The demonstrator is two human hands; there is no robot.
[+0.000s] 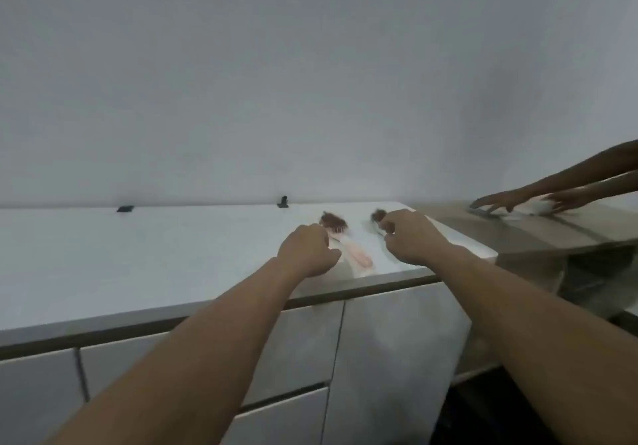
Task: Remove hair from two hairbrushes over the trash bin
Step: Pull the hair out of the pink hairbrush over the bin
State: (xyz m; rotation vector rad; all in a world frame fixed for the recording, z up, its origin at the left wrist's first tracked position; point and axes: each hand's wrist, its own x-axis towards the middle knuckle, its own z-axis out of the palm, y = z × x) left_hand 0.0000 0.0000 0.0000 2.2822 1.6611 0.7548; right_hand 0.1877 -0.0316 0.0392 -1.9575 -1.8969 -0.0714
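Note:
A pink hairbrush [348, 242] lies on the white counter [155, 248], with a clump of brown hair in its bristles and its handle pointing toward me. My left hand [307, 249] rests with curled fingers against the brush's left side, and the handle lies free. A second hairbrush [377, 218] lies just to the right, only its brown hair clump and a pale edge showing. My right hand [411, 237] covers the rest with bent fingers. The blur hides whether it grips. No trash bin is in view.
Two small black objects [125, 208] [283, 201] sit at the counter's back edge by the wall. To the right, another person's hands [538, 201] press on a white item on a brown surface [559, 234]. Cabinet doors [397, 341] are below the counter.

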